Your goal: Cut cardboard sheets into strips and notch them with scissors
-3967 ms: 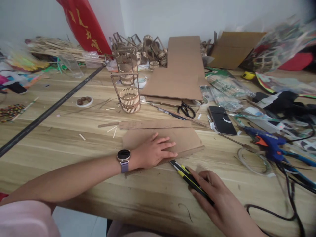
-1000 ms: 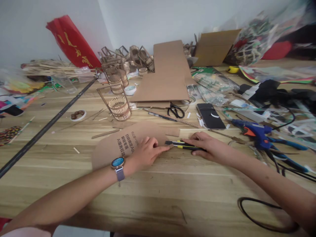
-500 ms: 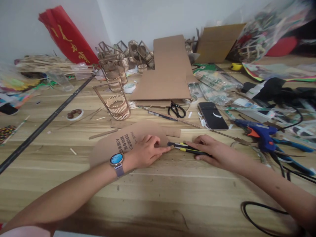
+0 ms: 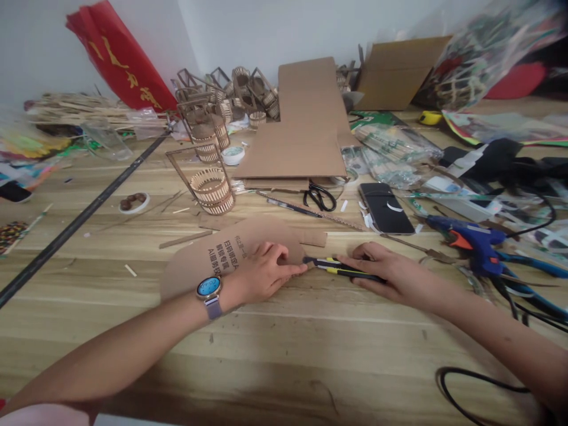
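Observation:
A rounded piece of brown cardboard [image 4: 186, 266] with printed characters lies flat on the wooden table. My left hand [image 4: 266, 272], with a watch on its wrist, presses on its right part, fingers partly curled and index finger and thumb close to the edge. My right hand [image 4: 381, 269] is closed around a black and yellow utility knife [image 4: 339, 268], held low and nearly flat. The knife's front end is at the cardboard's right edge, near my left fingertips. Whether the blade is in the cardboard is too small to make out.
A small slatted bucket [image 4: 212, 192] stands behind the cardboard, with several more at the back. Beyond my hands lie scissors [image 4: 320, 196], a phone [image 4: 386, 207] and a large cardboard sheet [image 4: 302, 148]. A blue glue gun [image 4: 479, 242] and pliers [image 4: 532, 290] lie at the right.
My right hand and the knife have shifted very slightly to the right. My left hand stays on the cardboard; the view itself has moved a little.

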### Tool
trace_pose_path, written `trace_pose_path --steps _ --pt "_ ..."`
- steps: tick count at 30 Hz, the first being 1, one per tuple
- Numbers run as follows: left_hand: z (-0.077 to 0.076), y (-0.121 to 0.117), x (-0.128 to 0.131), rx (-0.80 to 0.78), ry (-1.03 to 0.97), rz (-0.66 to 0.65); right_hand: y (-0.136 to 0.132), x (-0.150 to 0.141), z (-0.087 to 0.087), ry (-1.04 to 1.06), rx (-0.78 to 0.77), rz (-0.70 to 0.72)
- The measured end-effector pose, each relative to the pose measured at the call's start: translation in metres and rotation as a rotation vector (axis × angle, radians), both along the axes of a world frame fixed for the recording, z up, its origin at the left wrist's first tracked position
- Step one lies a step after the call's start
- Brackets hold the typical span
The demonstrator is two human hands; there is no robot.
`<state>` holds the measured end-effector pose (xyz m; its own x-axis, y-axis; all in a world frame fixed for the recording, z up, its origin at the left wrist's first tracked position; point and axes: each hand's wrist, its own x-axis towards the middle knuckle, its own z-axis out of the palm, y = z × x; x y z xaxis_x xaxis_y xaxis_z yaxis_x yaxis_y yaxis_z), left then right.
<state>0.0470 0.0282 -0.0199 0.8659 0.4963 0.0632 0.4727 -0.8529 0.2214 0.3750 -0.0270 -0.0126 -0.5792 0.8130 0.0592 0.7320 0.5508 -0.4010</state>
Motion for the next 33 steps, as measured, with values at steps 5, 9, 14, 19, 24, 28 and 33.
trace_pose_path --steps 5,9,14,19,24,28,33 --pt "-0.001 0.000 0.001 -0.005 0.000 0.006 -0.006 -0.005 0.002 -0.017 0.025 -0.034" --pt "0.000 -0.001 0.001 -0.007 0.012 0.022 -0.016 -0.007 0.000 -0.009 0.080 -0.047" --pt "0.000 -0.001 0.001 0.005 0.015 0.016 -0.027 -0.011 -0.001 -0.042 0.130 -0.077" --pt "-0.002 0.000 0.000 0.022 0.024 0.014 -0.039 -0.024 -0.002 -0.031 0.114 -0.130" --pt "-0.002 -0.001 0.002 0.043 0.042 0.020 -0.050 -0.037 -0.005 -0.064 0.179 -0.181" --pt "0.000 -0.002 0.002 0.031 0.055 0.033 -0.056 -0.046 -0.006 -0.071 0.225 -0.200" --pt "0.001 -0.002 0.003 0.001 0.071 0.051 -0.059 -0.051 -0.008 -0.083 0.251 -0.208"
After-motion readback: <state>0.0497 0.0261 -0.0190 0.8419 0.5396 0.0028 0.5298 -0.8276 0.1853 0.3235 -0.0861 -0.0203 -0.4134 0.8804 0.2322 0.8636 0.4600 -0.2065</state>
